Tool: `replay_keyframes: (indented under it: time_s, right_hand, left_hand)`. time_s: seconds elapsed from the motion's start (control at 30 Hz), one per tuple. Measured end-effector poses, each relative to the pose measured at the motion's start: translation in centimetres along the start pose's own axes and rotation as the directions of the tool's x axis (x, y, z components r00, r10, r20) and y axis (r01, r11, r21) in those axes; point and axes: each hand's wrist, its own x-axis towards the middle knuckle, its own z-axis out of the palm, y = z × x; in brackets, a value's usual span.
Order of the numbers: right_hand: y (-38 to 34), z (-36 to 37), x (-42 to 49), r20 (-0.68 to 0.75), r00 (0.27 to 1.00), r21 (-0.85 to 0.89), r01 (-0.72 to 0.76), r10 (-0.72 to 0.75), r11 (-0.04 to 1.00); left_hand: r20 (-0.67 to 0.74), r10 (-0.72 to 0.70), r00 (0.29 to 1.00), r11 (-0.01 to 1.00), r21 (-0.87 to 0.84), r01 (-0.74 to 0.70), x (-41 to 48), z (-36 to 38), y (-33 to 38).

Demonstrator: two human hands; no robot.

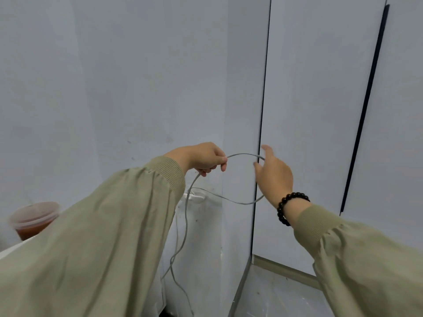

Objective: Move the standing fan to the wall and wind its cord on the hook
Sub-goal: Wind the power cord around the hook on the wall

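Head view: the left hand (203, 159), in an olive-green ribbed-cuff sleeve (96, 236), is closed in a pinch on a thin grey electrical cord (186, 225), thumb and forefinger clamping it where the cord arcs up and over to the right. The right hand (273, 175) is open, fingers spread and raised in front of the dark vertical seam (263, 88) between pale grey wall panels (137, 76); the top of the cord loop reaches its fingertips, but whether they actually press it cannot be told. A bracelet of dark round beads (288, 207) sits on the right wrist. From the loop the cord runs back left to a small white wall hook (195, 196), low on the panel, and another length hangs from the left hand down toward the floor (274, 298). At the left edge stands a clear plastic lidded cup of reddish liquid (34, 219) on a pale surface. The fan itself is out of sight.
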Motion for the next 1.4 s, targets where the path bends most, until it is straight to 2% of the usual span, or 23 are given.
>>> replay_keyframes:
  time_s: [0.03,0.1,0.17,0.2,0.23,0.27,0.3,0.33,0.4,0.47,0.57,0.63,0.7,0.8,0.87,0.97,1.03,1.07,1.17,1.23,1.27,1.33,1.4]
  right_hand:
    - [-0.5,0.2,-0.2,0.005,0.996,-0.055,0.092,-0.092,0.994]
    - [-1.1,0.2,0.2,0.027,0.995,-0.045,0.098,-0.097,0.994]
    - [-1.1,0.0,0.8,0.030,0.998,0.121,-0.052,0.048,0.991]
    - [-1.1,-0.1,1.2,0.054,0.984,0.252,-0.178,0.170,0.951]
    - [-1.1,-0.3,1.4,0.129,0.945,0.395,-0.328,0.302,0.858]
    - [-1.0,-0.4,1.7,0.258,0.877,0.516,-0.479,0.405,0.710]
    - [-0.9,-0.6,1.8,0.416,0.790,0.577,-0.612,0.450,0.541]
    - [-0.7,-0.6,1.7,0.550,0.711,0.575,-0.703,0.438,0.418]
    - [-0.1,-0.6,1.2,0.678,0.622,0.528,-0.783,0.391,0.330]
    - [0.5,-0.4,0.8,0.724,0.585,0.519,-0.811,0.364,0.270]
    - [0.6,-0.5,0.7,0.714,0.603,0.579,-0.794,0.355,0.184]
    - [0.8,-0.6,1.1,0.640,0.664,0.666,-0.730,0.387,0.151]
    - [1.3,-0.6,1.5,0.539,0.713,0.735,-0.658,0.449,0.162]
    - [2.2,-0.6,1.6,0.489,0.729,0.739,-0.638,0.478,0.217]
    - [2.5,-0.4,1.2,0.500,0.725,0.722,-0.651,0.474,0.235]
    - [2.1,0.0,0.7,0.517,0.725,0.706,-0.662,0.455,0.253]
    - [1.4,0.2,0.6,0.529,0.729,0.706,-0.662,0.434,0.253]
    - [1.1,0.2,0.5,0.536,0.729,0.709,-0.663,0.426,0.242]
    - [0.2,-0.2,0.4,0.582,0.708,0.730,-0.672,0.400,0.129]
    - [-0.1,-0.5,0.2,0.630,0.691,0.723,-0.688,0.354,0.057]
    - [-0.2,-0.6,0.1,0.649,0.686,0.711,-0.701,0.328,0.058]
    - [-0.2,-0.5,0.0,0.669,0.678,0.685,-0.721,0.305,0.100]
    - [0.1,-0.1,0.0,0.688,0.667,0.659,-0.739,0.285,0.140]
  left_hand:
    - [0.001,0.010,1.000,1.000,0.015,-0.010,0.0,0.2,0.3]
    - [-0.009,0.022,1.000,0.999,0.025,-0.022,0.1,0.5,0.5]
    - [-0.033,0.004,0.999,1.000,0.029,-0.003,0.0,0.7,0.1]
    - [-0.048,-0.024,0.999,0.998,0.054,0.026,0.0,0.7,-0.3]
    - [-0.057,-0.070,0.996,0.993,0.091,0.075,-0.1,0.8,-1.1]
    - [-0.070,-0.121,0.990,0.984,0.123,0.129,-0.2,0.8,-1.9]
    - [-0.087,-0.171,0.981,0.975,0.130,0.181,-0.2,0.8,-2.8]
    - [-0.107,-0.212,0.971,0.968,0.116,0.224,-0.4,0.9,-3.7]
    - [-0.158,-0.280,0.947,0.947,0.118,0.299,-0.7,0.7,-4.9]
    - [-0.225,-0.315,0.922,0.904,0.225,0.364,-0.9,0.2,-5.7]
    - [-0.346,-0.331,0.878,0.844,0.307,0.439,-1.5,-0.1,-6.4]
    - [-0.448,-0.307,0.840,0.825,0.314,0.469,-1.8,-0.3,-6.8]
    - [-0.544,-0.277,0.792,0.858,0.231,0.458,-1.7,-1.0,-6.8]
    - [-0.606,-0.261,0.752,0.964,-0.120,0.239,-1.3,-2.6,-5.8]
    - [-0.627,-0.243,0.741,0.953,-0.297,0.061,-1.4,-3.2,-4.6]
    - [-0.649,-0.220,0.729,0.894,-0.434,-0.116,-1.9,-3.8,-3.0]
    - [-0.602,-0.236,0.763,0.833,-0.529,-0.160,-2.2,-4.0,-2.5]
    - [-0.539,-0.232,0.810,0.812,-0.565,-0.143,-2.4,-4.0,-2.5]
    - [-0.178,-0.163,0.970,0.855,-0.516,0.049,-3.0,-3.3,-3.2]
    - [0.053,-0.152,0.987,0.900,-0.405,0.160,-3.2,-2.5,-3.9]
    - [0.122,-0.157,0.980,0.910,-0.368,0.192,-3.2,-2.0,-4.2]
    - [0.213,-0.174,0.961,0.907,-0.346,0.241,-3.1,-1.1,-4.6]
    - [0.222,-0.214,0.951,0.896,-0.343,0.281,-2.9,0.1,-4.8]
